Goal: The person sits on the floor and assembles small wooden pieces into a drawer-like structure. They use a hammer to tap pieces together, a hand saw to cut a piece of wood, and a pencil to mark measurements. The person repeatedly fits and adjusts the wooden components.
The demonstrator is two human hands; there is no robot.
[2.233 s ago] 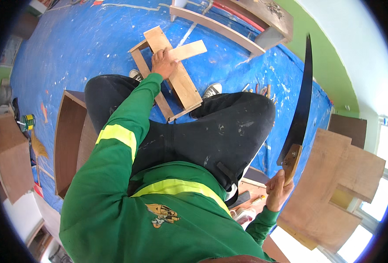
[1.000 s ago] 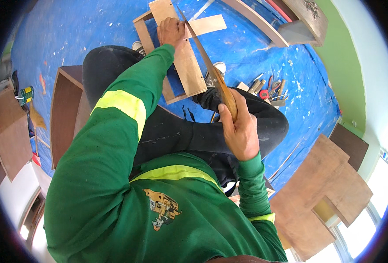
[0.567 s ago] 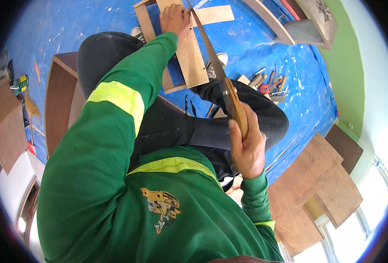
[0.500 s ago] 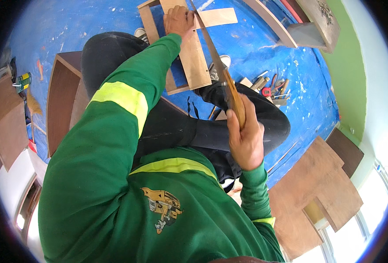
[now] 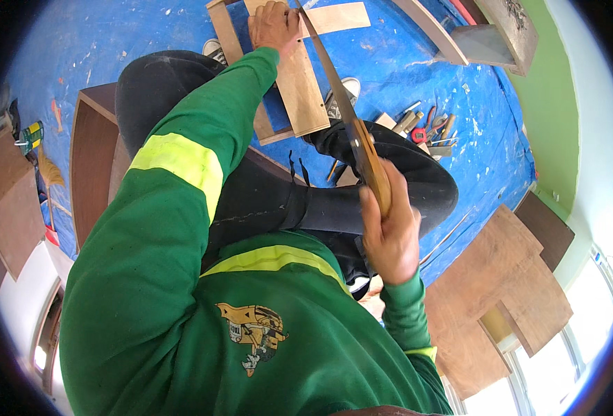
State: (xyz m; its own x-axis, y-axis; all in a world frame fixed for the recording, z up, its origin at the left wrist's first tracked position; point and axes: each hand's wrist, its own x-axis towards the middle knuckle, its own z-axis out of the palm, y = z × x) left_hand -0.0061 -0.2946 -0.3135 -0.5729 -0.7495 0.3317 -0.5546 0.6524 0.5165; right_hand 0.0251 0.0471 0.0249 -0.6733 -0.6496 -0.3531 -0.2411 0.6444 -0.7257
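A handsaw (image 5: 334, 78) with a long metal blade and a yellowish wooden handle slants across the view. My right hand (image 5: 393, 232) is closed around its handle, with the thumb along the near side. The blade's far end meets the wood beside my left hand (image 5: 274, 26), which bears down on a pale wooden board (image 5: 303, 100) with its fingers bent over it. That board is part of a narrow wooden frame lying in front of my legs. A lighter wooden strip (image 5: 341, 19) sticks out to the right past the blade. The blade's tip is cut off by the upper edge.
Pliers, a red tape measure (image 5: 418, 135) and other hand tools lie on the blue sheet (image 5: 382, 76) right of my shoe. A brown wooden box (image 5: 95, 166) stands left of my knee. Plywood pieces (image 5: 483, 298) are at the lower right, a wooden cabinet (image 5: 483, 45) at the upper right.
My right hand has drawn the saw slightly back toward my body. My left hand keeps its hold on the board; the whole view has shifted a little.
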